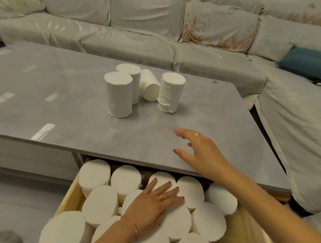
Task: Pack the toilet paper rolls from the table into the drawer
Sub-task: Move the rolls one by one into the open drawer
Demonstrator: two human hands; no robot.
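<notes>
Packing in progress, seen from the head camera. Four toilet paper rolls remained on the grey desk point(63, 100): three stood on end, namely the near-left roll point(119, 97), the roll behind it point(130, 80) and the right roll point(171, 92), while a fourth, the tipped roll point(149, 87), lay on its side between them, its flat end turned toward the viewer. The wooden drawer point(71, 199), pulled out from under the desk edge, was already crowded with packed rolls point(100, 204) set upright and touching one another, an arrangement that probably let the most fit and kept them from toppling. The left hand point(152, 202) lay flat, fingers spread and gripping nothing, on top of the packed rolls near the drawer's middle, apparently pressing them level or holding them steady. The right hand point(199, 151) hovered low over the near part of the desk, fingers loosely spread and empty, its forearm reaching in from the lower right toward the remaining rolls, which stood well apart from it; whether the palm touched the surface could not be told. The drawer's right side was partly hidden by that forearm.
</notes>
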